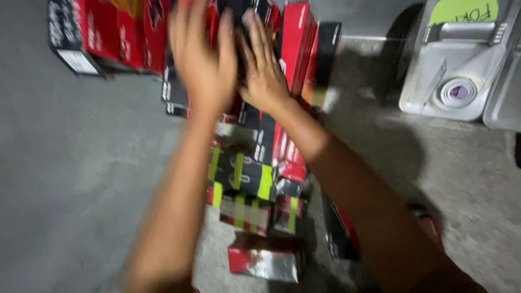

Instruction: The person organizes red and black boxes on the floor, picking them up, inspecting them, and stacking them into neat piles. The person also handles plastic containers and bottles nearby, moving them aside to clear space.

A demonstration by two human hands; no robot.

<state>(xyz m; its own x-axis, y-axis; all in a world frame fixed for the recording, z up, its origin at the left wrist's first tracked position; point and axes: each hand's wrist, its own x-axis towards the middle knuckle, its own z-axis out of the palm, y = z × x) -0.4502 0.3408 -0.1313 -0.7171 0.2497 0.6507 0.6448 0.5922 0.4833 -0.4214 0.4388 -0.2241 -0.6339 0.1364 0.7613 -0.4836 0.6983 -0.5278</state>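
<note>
Both hands, left hand (203,65) and right hand (263,68), open-fingered, press on red-and-black boxes (293,49) at top centre; stacking seems underway; steadying grip needed.

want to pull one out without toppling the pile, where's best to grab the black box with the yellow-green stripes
Judging by its pose, take the black box with yellow-green stripes by its two short ends, coming from above. It lies flat on top of the lower pile, its top face clear, while red boxes press its right side. Both the left hand and the right hand are further up the stack.
</note>
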